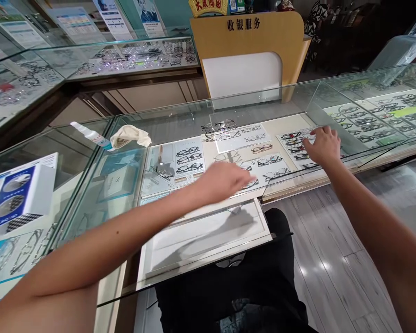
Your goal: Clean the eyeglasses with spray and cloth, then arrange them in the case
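My left hand (pixel 225 181) is over the middle of the glass showcase, its fingers pointing right and smeared by motion. I cannot tell whether they hold anything. Below and around it lie eyeglass frames, among them a brown pair (pixel 262 148) and dark pairs on a white card (pixel 277 167). Farther right, my right hand (pixel 324 144) has its fingers apart and bent down at the glass, above a tray of eyeglasses (pixel 294 142). Nothing shows in it. Two dark pairs of glasses (pixel 219 125) sit behind my left hand, near a white sheet (pixel 242 138).
An open white drawer (pixel 211 240) juts out toward my lap. On the glass at left are a spray bottle (pixel 91 135) and a crumpled cream cloth (pixel 131 136). A blue-and-white box (pixel 17 196) stands farther left. A wooden cashier counter (pixel 249 41) is behind the showcase.
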A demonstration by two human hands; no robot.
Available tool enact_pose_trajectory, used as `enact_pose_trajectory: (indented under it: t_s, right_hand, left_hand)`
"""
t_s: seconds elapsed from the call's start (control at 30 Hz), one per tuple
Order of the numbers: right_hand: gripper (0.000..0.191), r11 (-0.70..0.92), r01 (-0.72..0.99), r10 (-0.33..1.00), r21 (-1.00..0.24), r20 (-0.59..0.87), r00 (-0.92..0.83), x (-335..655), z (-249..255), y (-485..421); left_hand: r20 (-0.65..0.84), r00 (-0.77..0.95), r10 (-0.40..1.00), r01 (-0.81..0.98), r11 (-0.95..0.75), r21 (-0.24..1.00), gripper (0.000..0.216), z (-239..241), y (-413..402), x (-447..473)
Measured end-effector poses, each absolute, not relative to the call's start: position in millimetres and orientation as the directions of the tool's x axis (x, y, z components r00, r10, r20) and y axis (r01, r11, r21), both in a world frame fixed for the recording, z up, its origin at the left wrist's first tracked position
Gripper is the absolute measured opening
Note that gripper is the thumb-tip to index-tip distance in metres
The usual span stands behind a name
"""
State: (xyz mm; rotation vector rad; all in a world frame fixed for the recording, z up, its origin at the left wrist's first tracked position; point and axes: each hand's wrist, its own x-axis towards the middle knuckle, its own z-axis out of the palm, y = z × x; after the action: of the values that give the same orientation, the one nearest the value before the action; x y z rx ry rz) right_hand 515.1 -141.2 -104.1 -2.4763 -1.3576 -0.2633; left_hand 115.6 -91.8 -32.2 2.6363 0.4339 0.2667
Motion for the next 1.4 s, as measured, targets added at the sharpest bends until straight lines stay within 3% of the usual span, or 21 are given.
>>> enact_pose_trajectory:
  t_s: [0.1, 0.17, 0.2, 0.57, 0.87, 1.0, 1.13, 1.27, 1.4]
  right_hand:
    - [0.053, -0.511, 0.842, 0.788, -0.175, 0.296, 0.540, 515, -104, -141]
    - [0.054, -0.516, 0.839, 0.789, -0.171, 0.286, 0.544, 513, -104, -140]
    - [0.054, -0.519, 0.838, 0.789, -0.169, 0.284, 0.545, 513, -103, -140]
    - [0.054, -0.516, 0.832, 0.780, -0.203, 0.291, 0.554, 512, -104, -139]
    - [0.056, -0.512, 0.833, 0.788, -0.208, 0.272, 0.552, 513, -104, -139]
    - [0.056, -0.513, 0.836, 0.789, -0.194, 0.278, 0.548, 512, -103, -140]
    - [0.056, -0.517, 0.836, 0.789, -0.187, 0.275, 0.549, 510, -101, -141]
    - [0.056, -0.517, 0.836, 0.790, -0.185, 0.274, 0.549, 510, -100, -142]
    - [0.056, -0.514, 0.837, 0.787, -0.188, 0.286, 0.547, 511, -102, -141]
  left_hand:
    - [0.235, 0.772, 0.590, 0.565, -0.807, 0.170, 0.035, -21, -27, 121]
    - [0.217, 0.713, 0.667, 0.672, -0.738, 0.061, 0.017, -25, 7, 124]
    - [0.182, 0.695, 0.696, 0.704, -0.710, 0.027, 0.018, -29, 19, 127]
    - [0.134, 0.676, 0.724, 0.737, -0.667, -0.110, 0.030, -47, 36, 151]
    - [0.200, 0.777, 0.596, 0.603, -0.797, 0.034, 0.021, -11, -61, 124]
    - [-0.008, 0.835, 0.550, 0.504, -0.759, 0.412, 0.020, -7, -124, 108]
    - [-0.233, 0.873, 0.428, 0.477, -0.652, 0.590, 0.021, -27, -163, 97]
    - [-0.352, 0.870, 0.345, 0.491, -0.672, 0.555, 0.021, -72, -176, 94]
    - [-0.293, 0.850, 0.438, 0.526, -0.751, 0.400, 0.022, -132, -154, 100]
